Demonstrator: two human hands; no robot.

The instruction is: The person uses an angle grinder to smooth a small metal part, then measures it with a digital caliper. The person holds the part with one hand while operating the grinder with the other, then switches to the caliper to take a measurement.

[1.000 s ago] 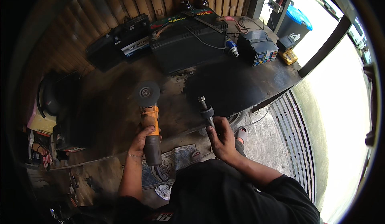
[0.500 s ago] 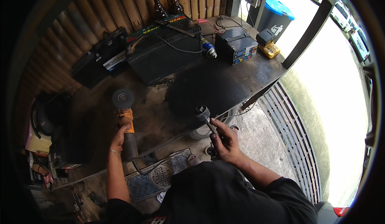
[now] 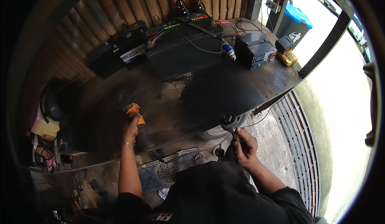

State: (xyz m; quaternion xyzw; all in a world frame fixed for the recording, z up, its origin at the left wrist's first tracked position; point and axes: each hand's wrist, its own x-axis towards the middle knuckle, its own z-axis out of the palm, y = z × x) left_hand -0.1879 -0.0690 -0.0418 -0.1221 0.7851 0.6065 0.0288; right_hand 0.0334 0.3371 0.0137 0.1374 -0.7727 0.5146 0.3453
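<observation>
1. Orange-and-black angle grinder, a long cylindrical power tool, held over the left front part of the dark, stained workbench; contact with the bench top cannot be judged.
2. Left hand, grasping the grinder around its middle, near the orange section. The grip presumably balances the tool's weight and keeps the fingers behind its working head.
3. Grey metal shaft with a round, cup-like collar, held near the bench's front edge, well apart from the grinder.
4. Right hand, grasping the shaft's stem between thumb and fingers; this hold probably serves to leave the collar exposed to view.
5. Large black rectangular battery and black box-shaped unit with a coloured front panel, standing toward the rear, likely to leave the front to the hands.
6. Orientation. The grinder's long axis runs obliquely, its head pointing forward and leftward, its rear toward the person. The shaft's axis slants likewise, the collar's round face turned upward and the stem leading back into the palm.
</observation>
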